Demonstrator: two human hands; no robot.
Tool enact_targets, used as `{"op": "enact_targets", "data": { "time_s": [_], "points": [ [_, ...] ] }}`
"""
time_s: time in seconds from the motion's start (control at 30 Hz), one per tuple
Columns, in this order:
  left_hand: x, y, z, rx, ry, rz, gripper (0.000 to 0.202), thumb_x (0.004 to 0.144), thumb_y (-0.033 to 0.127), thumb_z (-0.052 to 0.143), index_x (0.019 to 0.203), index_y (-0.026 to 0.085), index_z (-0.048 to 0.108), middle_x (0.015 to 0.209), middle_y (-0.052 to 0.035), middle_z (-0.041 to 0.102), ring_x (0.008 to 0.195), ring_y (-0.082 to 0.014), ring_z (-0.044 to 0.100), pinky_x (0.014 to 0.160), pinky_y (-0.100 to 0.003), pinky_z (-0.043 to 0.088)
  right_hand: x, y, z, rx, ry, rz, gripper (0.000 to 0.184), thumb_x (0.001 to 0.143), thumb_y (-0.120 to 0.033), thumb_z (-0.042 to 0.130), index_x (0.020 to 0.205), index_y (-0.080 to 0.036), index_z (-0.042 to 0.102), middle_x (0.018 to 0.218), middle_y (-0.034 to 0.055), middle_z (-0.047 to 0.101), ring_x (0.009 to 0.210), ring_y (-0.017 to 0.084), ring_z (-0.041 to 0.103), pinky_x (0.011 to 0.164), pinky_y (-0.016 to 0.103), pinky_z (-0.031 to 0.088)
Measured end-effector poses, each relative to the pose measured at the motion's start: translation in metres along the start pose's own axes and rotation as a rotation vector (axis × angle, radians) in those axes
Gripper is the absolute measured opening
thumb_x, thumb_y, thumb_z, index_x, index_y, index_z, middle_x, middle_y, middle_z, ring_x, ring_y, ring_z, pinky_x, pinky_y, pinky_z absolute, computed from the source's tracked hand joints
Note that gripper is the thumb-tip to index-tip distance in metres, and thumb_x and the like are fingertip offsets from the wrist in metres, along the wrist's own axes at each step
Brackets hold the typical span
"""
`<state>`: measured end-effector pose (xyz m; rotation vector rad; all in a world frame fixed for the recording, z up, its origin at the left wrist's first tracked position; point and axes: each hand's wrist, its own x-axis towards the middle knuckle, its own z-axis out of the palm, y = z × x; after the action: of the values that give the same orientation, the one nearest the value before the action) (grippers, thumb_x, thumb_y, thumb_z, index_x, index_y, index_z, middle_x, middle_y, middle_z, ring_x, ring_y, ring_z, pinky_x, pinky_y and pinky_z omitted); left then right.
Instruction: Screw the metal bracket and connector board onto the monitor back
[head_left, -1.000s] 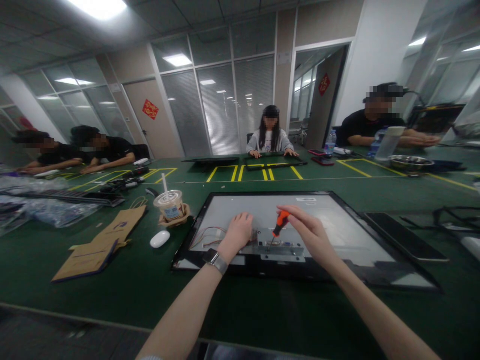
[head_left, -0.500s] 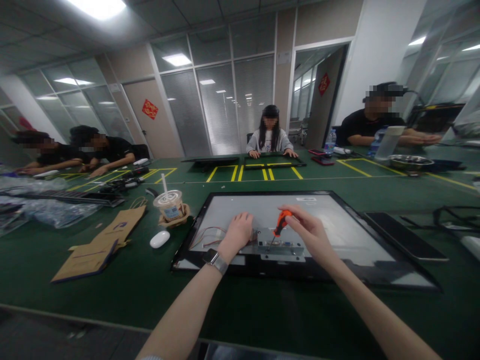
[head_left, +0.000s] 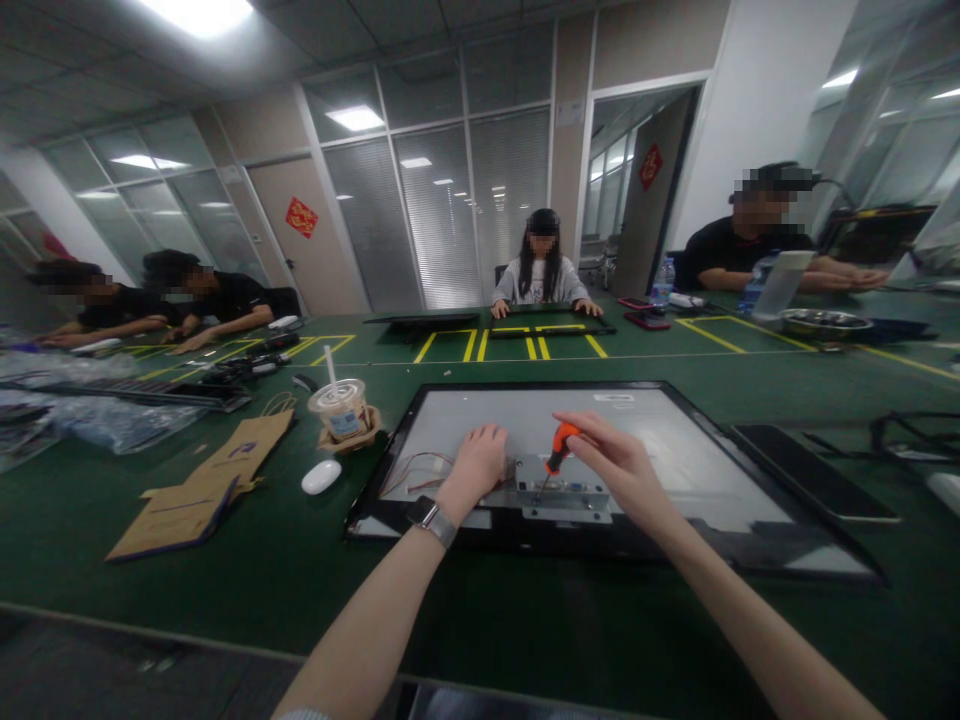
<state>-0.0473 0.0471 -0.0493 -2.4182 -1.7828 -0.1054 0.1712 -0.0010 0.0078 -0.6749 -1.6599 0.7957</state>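
Note:
A flat display panel (head_left: 660,440) with a black frame lies back side up on the green table. Near its front edge sits a metal bracket (head_left: 534,470) carrying a circuit board (head_left: 562,487). My right hand (head_left: 619,455) is closed on the orange-and-black handle of a screwdriver (head_left: 562,440). The screwdriver is tilted, its tip down at the bracket's left part. My left hand (head_left: 480,458), with a watch on the wrist, rests at the bracket's left end, fingers curled down. What lies under those fingers is hidden. Thin cables (head_left: 420,470) run out beside it.
Left of the panel are a drink cup (head_left: 345,415) in a cardboard holder, a white mouse (head_left: 321,477) and a paper bag (head_left: 217,480). A black slab-like device (head_left: 802,470) lies right. Across the table a person (head_left: 541,270) touches a dark frame; other people sit at both sides.
The right hand's fingers have shifted slightly on the screwdriver handle, whose tip stays at the same place on the bracket. My left hand has hardly moved.

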Motion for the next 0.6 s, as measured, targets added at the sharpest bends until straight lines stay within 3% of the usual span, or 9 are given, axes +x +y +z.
{"op": "enact_targets", "data": {
  "time_s": [0.23,0.43,0.6],
  "points": [
    [0.001,-0.001,0.004,-0.005,0.019,-0.001,0.033,0.09,0.009,0.056,0.123,0.015,0.053,0.128,-0.0151,0.06,0.118,-0.0253,0.058,0.102,-0.036,0.045,-0.001,0.002,0.0,0.053,0.044,0.009,0.024,0.092,-0.039,0.063,0.099,-0.024,0.08,0.102,0.0079,0.074,0.098,0.024,0.07,0.085,0.037,0.056],
    [0.001,-0.003,0.006,-0.011,0.035,0.002,0.034,0.088,0.009,0.057,0.122,0.014,0.054,0.129,-0.0149,0.06,0.115,-0.0261,0.059,0.101,-0.036,0.046,-0.002,0.01,-0.003,0.12,0.031,0.058,0.027,0.096,-0.038,0.059,0.113,-0.025,0.076,0.101,0.0074,0.078,0.1,0.024,0.073,0.094,0.044,0.056],
    [0.001,-0.003,0.006,-0.017,0.034,0.003,0.037,0.086,0.01,0.06,0.122,0.013,0.054,0.13,-0.0153,0.059,0.116,-0.0265,0.059,0.102,-0.037,0.046,-0.002,0.011,-0.002,0.146,0.051,0.059,0.024,0.096,-0.039,0.06,0.103,-0.024,0.077,0.101,0.0073,0.078,0.099,0.025,0.072,0.092,0.043,0.057]
  ]
}}
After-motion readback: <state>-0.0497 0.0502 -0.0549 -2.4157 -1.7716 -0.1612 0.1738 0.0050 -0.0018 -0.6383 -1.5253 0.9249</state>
